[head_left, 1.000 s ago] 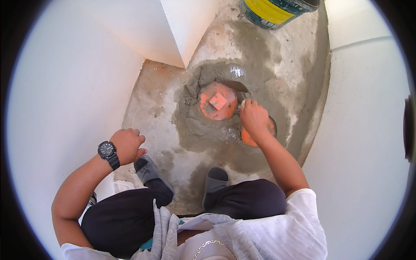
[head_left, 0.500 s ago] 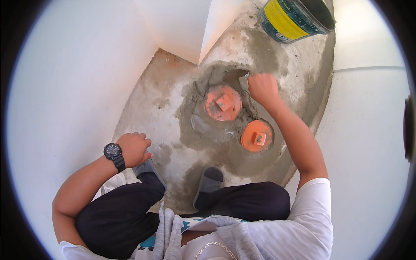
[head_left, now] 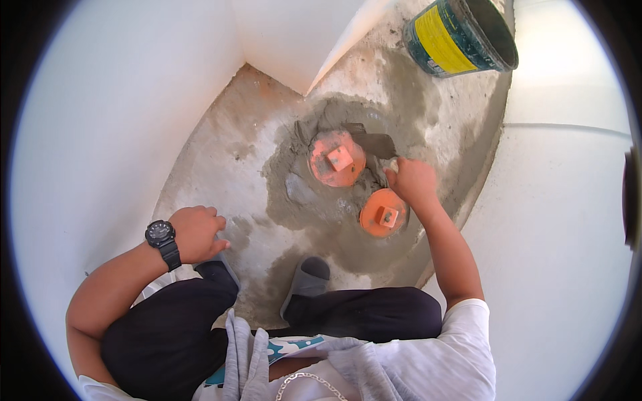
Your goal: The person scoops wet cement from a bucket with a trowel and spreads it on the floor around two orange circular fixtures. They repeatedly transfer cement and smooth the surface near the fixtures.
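Note:
My right hand (head_left: pixel 413 182) is closed around the handle of a trowel (head_left: pixel 378 144). Its mortar-smeared blade lies low over the wet grey mortar (head_left: pixel 287 194), just right of a larger orange pipe cap (head_left: pixel 323 167). Nearer me, beside my right wrist, sits a smaller orange cap (head_left: pixel 376 212). Both caps are round with a square raised knob, and mortar surrounds them. My left hand (head_left: pixel 195 232), below a black wristwatch, hangs over my left knee and foot with thumb and fingers apart, holding nothing.
A dark green bucket (head_left: pixel 428 40) with a yellow label stands tilted-looking at the far right. White walls (head_left: pixel 100 134) close in on the left and right, and a white corner (head_left: pixel 294 40) juts in at the back. My sandalled foot (head_left: pixel 309 275) rests on the concrete floor.
My right hand has come nearer to me, drawing the trowel down along the right side of the larger cap. The view has shifted slightly; my left hand stays near my knee.

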Action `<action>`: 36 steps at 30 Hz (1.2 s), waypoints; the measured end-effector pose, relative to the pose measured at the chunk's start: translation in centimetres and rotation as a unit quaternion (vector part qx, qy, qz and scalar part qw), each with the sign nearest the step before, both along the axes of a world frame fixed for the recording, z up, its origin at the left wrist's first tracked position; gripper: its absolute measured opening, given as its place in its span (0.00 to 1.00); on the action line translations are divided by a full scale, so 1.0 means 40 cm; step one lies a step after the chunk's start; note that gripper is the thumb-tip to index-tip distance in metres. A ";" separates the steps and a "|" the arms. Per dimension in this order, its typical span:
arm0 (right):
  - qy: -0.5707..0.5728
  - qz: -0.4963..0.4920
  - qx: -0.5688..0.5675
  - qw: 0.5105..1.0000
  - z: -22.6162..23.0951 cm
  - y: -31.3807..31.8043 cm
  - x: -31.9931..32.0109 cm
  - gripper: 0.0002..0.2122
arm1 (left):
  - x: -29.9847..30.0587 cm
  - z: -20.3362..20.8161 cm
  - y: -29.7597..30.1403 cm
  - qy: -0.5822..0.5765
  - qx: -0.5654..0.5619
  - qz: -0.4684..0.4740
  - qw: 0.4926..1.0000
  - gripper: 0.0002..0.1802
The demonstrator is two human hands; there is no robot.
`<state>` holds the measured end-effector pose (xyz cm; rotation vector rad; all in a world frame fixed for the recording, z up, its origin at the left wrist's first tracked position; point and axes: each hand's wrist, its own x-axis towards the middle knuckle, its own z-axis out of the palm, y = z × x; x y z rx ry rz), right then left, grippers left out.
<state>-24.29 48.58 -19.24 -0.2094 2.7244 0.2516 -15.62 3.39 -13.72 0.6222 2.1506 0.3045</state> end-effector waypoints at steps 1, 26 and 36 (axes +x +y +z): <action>-0.010 -0.017 0.001 1.000 -0.011 -0.007 0.000 0.18 | 0.003 -0.001 0.002 -0.003 -0.001 -0.005 1.000 0.19; -0.088 -0.117 0.029 0.989 0.019 -0.095 -0.027 0.19 | 0.024 0.000 -0.005 -0.004 0.041 -0.018 0.999 0.20; -0.079 -0.180 -0.010 0.980 0.060 -0.035 0.014 0.22 | 0.015 0.008 0.000 0.011 0.041 -0.010 0.999 0.20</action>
